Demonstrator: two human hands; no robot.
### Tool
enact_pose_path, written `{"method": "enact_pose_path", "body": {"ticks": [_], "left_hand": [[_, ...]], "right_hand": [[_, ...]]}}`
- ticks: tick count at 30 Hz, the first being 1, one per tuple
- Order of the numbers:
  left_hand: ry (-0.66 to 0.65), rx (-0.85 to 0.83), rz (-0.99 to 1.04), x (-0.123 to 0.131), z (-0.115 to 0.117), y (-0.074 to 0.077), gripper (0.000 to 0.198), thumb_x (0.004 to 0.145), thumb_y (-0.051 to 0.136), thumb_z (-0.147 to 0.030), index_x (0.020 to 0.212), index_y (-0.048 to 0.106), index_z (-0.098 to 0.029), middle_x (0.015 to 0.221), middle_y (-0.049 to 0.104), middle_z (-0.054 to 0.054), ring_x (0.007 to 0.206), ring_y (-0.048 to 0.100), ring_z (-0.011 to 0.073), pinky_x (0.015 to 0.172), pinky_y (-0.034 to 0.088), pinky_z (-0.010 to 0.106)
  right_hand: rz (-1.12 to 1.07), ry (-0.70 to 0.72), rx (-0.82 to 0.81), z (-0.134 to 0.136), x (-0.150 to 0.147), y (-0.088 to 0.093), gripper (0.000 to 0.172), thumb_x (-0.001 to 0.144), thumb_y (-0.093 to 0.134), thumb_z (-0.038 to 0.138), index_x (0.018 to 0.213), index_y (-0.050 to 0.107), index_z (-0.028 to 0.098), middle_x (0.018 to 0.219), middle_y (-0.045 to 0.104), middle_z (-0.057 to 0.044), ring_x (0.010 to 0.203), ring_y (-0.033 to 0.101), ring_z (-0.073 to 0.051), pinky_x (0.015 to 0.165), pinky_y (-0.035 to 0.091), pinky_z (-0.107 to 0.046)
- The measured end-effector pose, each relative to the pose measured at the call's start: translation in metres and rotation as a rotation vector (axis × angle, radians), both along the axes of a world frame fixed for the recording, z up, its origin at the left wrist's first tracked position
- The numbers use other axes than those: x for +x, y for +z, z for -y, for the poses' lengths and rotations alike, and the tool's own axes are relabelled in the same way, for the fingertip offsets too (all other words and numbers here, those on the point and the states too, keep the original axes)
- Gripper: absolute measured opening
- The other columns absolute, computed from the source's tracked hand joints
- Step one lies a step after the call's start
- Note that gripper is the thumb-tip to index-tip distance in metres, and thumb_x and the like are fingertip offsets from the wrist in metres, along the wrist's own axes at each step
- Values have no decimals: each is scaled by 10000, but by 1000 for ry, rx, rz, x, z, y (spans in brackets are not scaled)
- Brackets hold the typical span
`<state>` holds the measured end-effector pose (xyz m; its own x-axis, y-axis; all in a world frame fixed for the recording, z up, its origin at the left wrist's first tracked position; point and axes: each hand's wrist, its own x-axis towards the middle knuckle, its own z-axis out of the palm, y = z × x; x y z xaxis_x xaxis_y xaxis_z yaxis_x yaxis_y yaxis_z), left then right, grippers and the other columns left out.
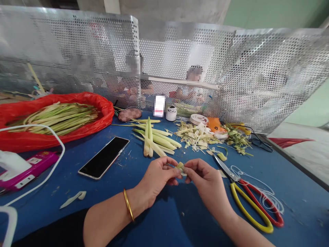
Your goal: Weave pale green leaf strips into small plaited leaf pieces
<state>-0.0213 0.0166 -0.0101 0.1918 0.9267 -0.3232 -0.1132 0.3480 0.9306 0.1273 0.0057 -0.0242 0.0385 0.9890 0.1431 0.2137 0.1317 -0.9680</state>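
Between my two hands is a small pale yellow-green piece of leaf (180, 167), its lower part hidden by fingers. My left hand (160, 173), with a gold bangle above the wrist, pinches it from the left. From the other side my right hand (203, 175) grips it with thumb and fingertips. Just beyond my hands lies a bunch of pale green leaf stalks (151, 139). To the right of my right hand, scissors (249, 195) with one red and one yellow handle rest on the blue table, a loose white string (267, 199) lying over them.
A red bag (105, 115) of long green leaves stands at the left, near a magenta power strip (33, 171) and white cable. A black-screened phone (104, 157) lies left of centre. Leaf scraps (196, 137) are heaped behind my hands. A perforated metal screen (174, 51) separates people beyond.
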Motion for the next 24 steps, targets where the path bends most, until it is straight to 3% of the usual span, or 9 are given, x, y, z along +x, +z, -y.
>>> {"method": "enact_pose_path", "body": {"ticks": [8, 24], "left_hand": [[1, -2, -6, 0, 0, 1, 157, 732, 676, -156, 859, 585, -141, 631, 679, 10, 473, 556, 75, 545, 453, 208], [-21, 33, 22, 1, 1, -1, 122, 705, 687, -125, 801, 611, -130, 626, 692, 27, 578, 630, 116, 564, 475, 212]], "right_hand": [[76, 6, 33, 1, 1, -2, 130, 801, 637, 304, 726, 601, 203, 617, 628, 7, 569, 596, -151, 535, 467, -250], [-49, 29, -35, -1, 0, -4, 215, 787, 676, 384, 739, 553, 214, 607, 611, 23, 557, 619, -162, 532, 482, -268]]}}
